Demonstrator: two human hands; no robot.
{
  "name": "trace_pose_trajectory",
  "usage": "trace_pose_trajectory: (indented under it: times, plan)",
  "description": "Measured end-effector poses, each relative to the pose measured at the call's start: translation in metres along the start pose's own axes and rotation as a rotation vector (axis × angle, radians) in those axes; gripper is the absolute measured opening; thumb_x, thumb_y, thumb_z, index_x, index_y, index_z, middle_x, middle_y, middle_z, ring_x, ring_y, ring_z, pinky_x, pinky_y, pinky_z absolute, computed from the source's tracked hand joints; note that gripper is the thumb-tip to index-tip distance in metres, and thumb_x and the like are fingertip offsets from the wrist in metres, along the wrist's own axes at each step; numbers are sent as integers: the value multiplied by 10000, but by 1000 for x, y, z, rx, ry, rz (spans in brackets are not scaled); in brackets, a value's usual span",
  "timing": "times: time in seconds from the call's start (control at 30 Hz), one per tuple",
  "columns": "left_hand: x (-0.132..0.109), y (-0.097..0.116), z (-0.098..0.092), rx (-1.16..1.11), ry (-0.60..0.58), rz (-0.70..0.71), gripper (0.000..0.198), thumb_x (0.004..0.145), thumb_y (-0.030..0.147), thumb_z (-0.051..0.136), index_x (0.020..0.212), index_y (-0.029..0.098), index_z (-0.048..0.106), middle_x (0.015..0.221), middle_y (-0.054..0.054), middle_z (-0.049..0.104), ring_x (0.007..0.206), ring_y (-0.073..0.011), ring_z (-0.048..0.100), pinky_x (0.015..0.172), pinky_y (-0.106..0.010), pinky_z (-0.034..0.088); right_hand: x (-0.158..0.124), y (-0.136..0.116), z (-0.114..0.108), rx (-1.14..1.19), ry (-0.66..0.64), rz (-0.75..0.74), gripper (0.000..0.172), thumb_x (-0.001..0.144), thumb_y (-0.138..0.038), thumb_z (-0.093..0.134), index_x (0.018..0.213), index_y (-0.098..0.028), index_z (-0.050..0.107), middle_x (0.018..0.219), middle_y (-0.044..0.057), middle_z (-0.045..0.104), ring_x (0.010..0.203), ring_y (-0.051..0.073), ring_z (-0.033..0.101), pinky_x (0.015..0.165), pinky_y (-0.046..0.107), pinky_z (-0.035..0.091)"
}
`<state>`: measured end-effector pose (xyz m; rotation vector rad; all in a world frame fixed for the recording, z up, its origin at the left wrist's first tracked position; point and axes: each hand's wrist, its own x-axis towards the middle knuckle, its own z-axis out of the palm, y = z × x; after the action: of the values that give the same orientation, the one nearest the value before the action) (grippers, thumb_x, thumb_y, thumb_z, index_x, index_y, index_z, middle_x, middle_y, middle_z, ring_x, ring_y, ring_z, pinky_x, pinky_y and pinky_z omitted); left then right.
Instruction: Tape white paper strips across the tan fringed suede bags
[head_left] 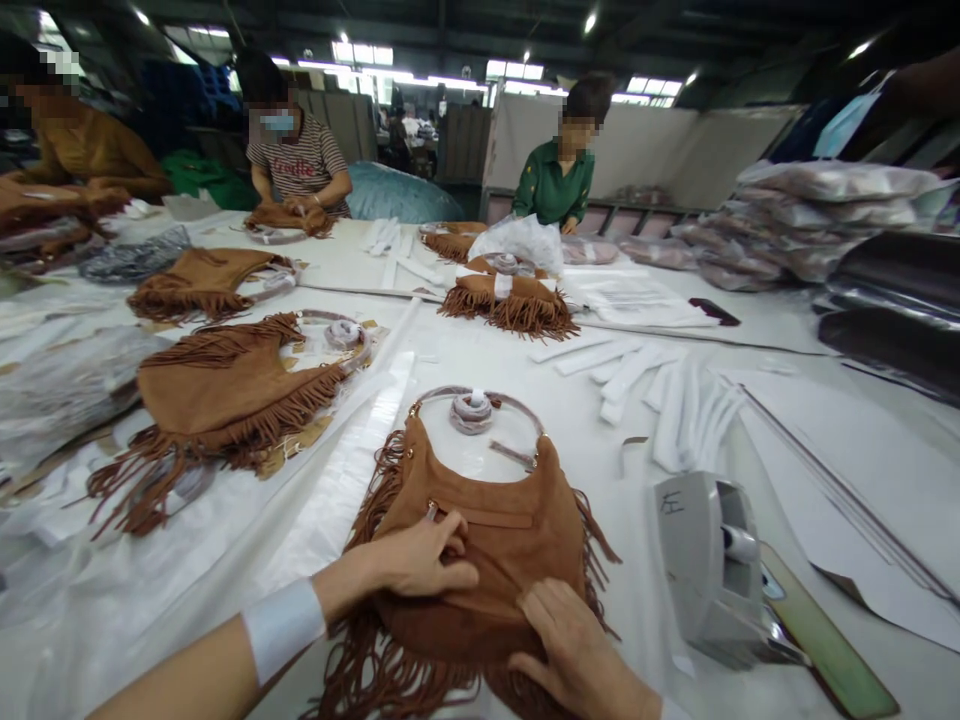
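Observation:
A brown suede fringed handbag (487, 545) lies flat on the white table in front of me, its wrapped strap looped away from me. My left hand (424, 560) rests on its front just below the zip pocket (487, 517), near the wrapped zip pull (431, 510). Its fingers curl inward and the thumb points right; what they hold, if anything, is hidden. On the bag's lower right, my right hand (570, 640) lies with fingers extended against the suede and thumb apart. Creases run across the suede between both hands. A coiled wrapped strap (471, 412) sits inside the loop.
To the right stands a grey tape dispenser (709, 570) beside a green-handled tool (832, 635). White strips (675, 400) lie beyond it. Another fringed bag (232, 390) is on the left. Co-workers (296, 165) stand across the table; bagged goods (810, 220) are stacked far right.

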<state>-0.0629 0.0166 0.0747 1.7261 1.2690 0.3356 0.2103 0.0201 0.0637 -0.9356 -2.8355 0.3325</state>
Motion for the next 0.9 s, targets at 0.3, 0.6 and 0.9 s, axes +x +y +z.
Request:
trace_pose_trajectory:
  times: [0.3, 0.6, 0.9]
  plan:
    - [-29, 7, 41, 288, 95, -66, 267, 733, 310, 680, 970, 221, 593, 1122, -61, 637, 1106, -270, 559, 1019, -418, 356, 1, 22, -3, -29, -8, -81, 239, 687, 5, 527, 820, -193, 515, 793, 33, 578, 767, 197, 516, 703, 323, 446]
    - [-33, -32, 49, 346, 153, 67, 303, 822, 225, 572, 1113, 234, 656, 1283, -71, 602, 1223, -238, 525, 1114, -411, 324, -42, 59, -40, 417, 87, 323, 366, 798, -336, 650, 1123, -199, 549, 1001, 73, 631, 876, 212, 593, 772, 342, 494]
    - [-20, 17, 47, 556, 25, -87, 393, 736, 281, 679, 1112, 168, 658, 1202, -130, 631, 1123, -301, 578, 986, -417, 435, -73, -7, 9, 462, 119, 727, 231, 809, -263, 542, 1016, -189, 615, 976, 93, 652, 925, 235, 609, 815, 337, 471]
